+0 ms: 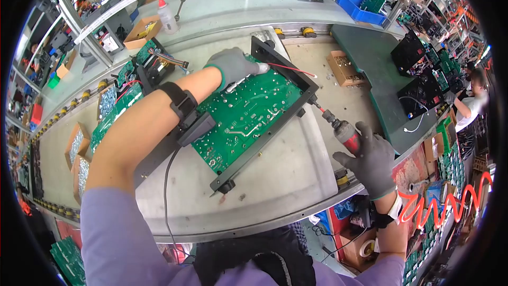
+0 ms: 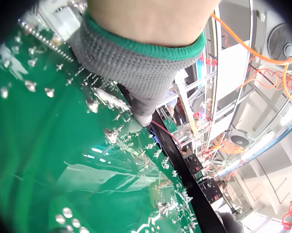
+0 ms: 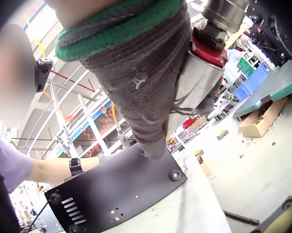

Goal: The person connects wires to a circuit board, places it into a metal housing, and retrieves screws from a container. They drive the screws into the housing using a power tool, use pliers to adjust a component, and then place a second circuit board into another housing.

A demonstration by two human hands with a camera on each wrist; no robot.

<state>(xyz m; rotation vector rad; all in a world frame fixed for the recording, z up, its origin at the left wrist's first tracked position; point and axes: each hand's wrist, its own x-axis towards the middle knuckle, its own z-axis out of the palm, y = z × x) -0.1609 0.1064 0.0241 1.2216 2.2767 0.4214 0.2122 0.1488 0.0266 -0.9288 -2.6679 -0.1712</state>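
Observation:
A green circuit board (image 1: 248,119) lies within a black metal frame (image 1: 264,153) on the workbench. My gloved left hand (image 1: 235,69) is over the board's far edge. One pale fingertip (image 2: 144,119) presses there, with a red wire (image 1: 296,69) running out from beside it; the other fingers are hidden, so I cannot tell whether they curl round the edge. My gloved right hand (image 1: 370,161) grips a red and silver power screwdriver (image 1: 346,136). Its bit points at the frame's right side, close to the outer wall. In the right wrist view the frame's black panel (image 3: 121,189) stands below that hand.
A cardboard box of small parts (image 1: 346,69) stands beyond the frame, beside a dark green mat (image 1: 370,74) carrying black units. At left are boxes of screws (image 1: 79,143) and another circuit board (image 1: 108,127). A red coiled hose (image 1: 450,206) hangs at right; a person (image 1: 471,106) works farther off.

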